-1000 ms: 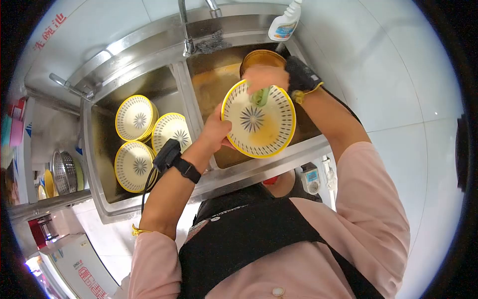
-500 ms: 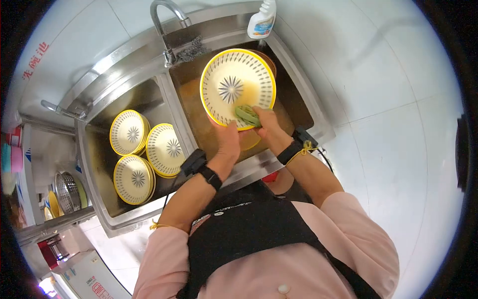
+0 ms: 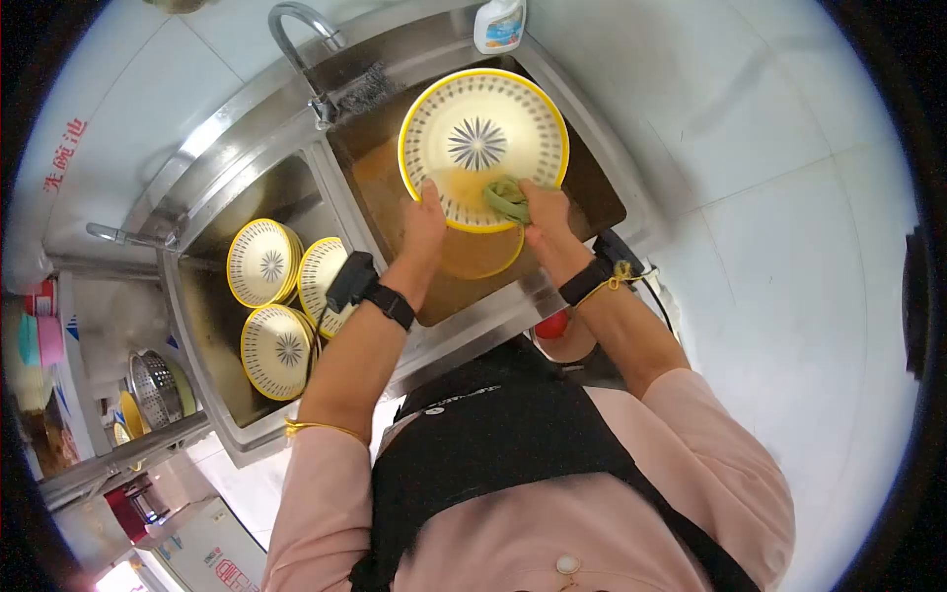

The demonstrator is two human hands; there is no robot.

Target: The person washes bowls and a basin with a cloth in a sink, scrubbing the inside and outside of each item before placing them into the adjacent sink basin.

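Observation:
A patterned plate (image 3: 478, 143) with a yellow rim and a dark starburst at its centre is held tilted over the right sink basin (image 3: 380, 212). My left hand (image 3: 424, 222) grips its lower left edge, thumb on the face. My right hand (image 3: 546, 209) is closed on a green cloth (image 3: 507, 199) pressed against the lower right of the plate. Yellowish liquid lies on the plate's lower face. Below it, a yellow rim of another dish (image 3: 498, 266) shows in the brownish water.
Stacks of matching dishes (image 3: 261, 261) stand in the left basin (image 3: 202, 296). A curved faucet (image 3: 296, 49) rises behind the divider. A white spray bottle (image 3: 499, 28) stands at the back edge, and a second tap (image 3: 123, 235) is at far left.
The plate has shifted slightly up and right in view. My left hand has moved from the plate's bottom edge to its left side. The cloth has moved slightly right and up.

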